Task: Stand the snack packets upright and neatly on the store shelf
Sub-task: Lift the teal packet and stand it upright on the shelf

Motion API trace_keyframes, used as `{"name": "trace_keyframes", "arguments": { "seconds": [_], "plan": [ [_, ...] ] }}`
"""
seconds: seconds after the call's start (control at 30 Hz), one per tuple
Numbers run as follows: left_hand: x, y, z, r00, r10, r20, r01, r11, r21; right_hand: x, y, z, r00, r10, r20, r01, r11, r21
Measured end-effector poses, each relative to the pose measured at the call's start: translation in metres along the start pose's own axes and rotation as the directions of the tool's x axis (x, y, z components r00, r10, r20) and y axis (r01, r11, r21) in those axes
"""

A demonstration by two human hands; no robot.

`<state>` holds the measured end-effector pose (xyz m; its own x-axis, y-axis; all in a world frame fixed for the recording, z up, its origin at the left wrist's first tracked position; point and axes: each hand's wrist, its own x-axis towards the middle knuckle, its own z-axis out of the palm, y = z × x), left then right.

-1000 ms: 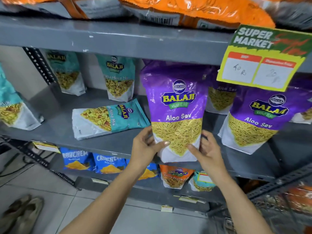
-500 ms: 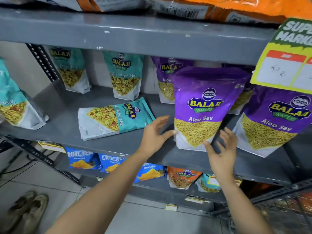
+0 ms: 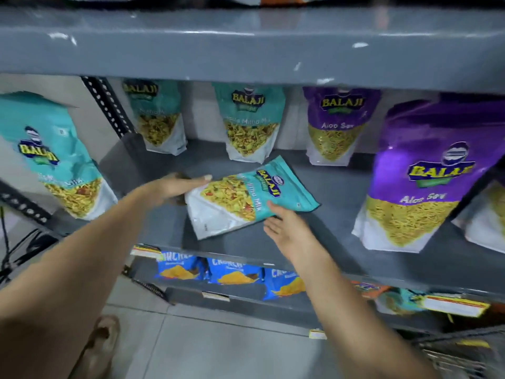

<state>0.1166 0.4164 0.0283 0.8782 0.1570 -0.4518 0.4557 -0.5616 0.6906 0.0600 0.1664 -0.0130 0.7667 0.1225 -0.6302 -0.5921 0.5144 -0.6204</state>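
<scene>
The grey metal shelf [image 3: 341,192] carried the packets, with another grey board overhead. The biggest packet, a purple Aloo Sev packet [image 3: 420,181], stood upright at the front right. A large teal packet [image 3: 54,157] stood at the far left, outside the perforated upright. Along the back stood two teal mix packets [image 3: 247,124] and a smaller purple packet [image 3: 337,124]. In the middle of the shelf a fallen teal packet [image 3: 246,195] lay flat, its top pointing right and back. The left hand [image 3: 175,186] touched its white bottom edge, fingers loosely curled, not visibly clamped. The right hand [image 3: 287,231] lay open, fingers spread, fingertips touching the packet's near edge. Blue packets [image 3: 232,272] sat on the shelf below.
</scene>
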Motion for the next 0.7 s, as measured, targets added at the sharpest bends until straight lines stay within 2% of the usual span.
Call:
{"name": "trace_keyframes", "arguments": {
  "seconds": [0.07,0.17,0.23,0.3,0.43,0.6,0.7],
  "plan": [
    [-0.003,0.001,-0.003,0.984,-0.043,0.174,0.056,0.996,-0.072,0.012,-0.002,0.021,0.993,-0.027,-0.113,0.035,0.997,0.068],
    [-0.009,0.000,0.000,0.979,0.026,0.203,-0.020,0.999,-0.029,0.021,-0.007,0.043,0.986,-0.025,-0.163,0.053,0.984,0.173],
    [-0.016,-0.009,0.007,0.986,0.122,0.117,-0.115,0.991,-0.069,0.024,-0.008,0.050,0.996,-0.029,-0.088,0.049,0.971,0.233],
    [-0.030,-0.023,0.017,0.985,0.170,0.014,-0.164,0.965,-0.204,0.021,-0.004,0.051,0.995,-0.100,0.002,0.095,0.959,0.268],
    [-0.066,-0.057,0.042,0.979,0.138,-0.148,-0.196,0.826,-0.528,0.008,0.012,0.047,0.976,-0.169,0.136,0.127,0.953,0.276],
    [-0.088,-0.092,0.056,0.938,0.193,-0.289,-0.334,0.733,-0.593,-0.010,0.022,0.052,0.911,-0.384,0.152,0.358,0.918,0.169],
    [-0.085,-0.094,0.044,0.918,0.265,-0.294,-0.394,0.688,-0.610,-0.020,0.019,0.072,0.818,-0.542,0.190,0.533,0.840,0.100]
  ]
}}
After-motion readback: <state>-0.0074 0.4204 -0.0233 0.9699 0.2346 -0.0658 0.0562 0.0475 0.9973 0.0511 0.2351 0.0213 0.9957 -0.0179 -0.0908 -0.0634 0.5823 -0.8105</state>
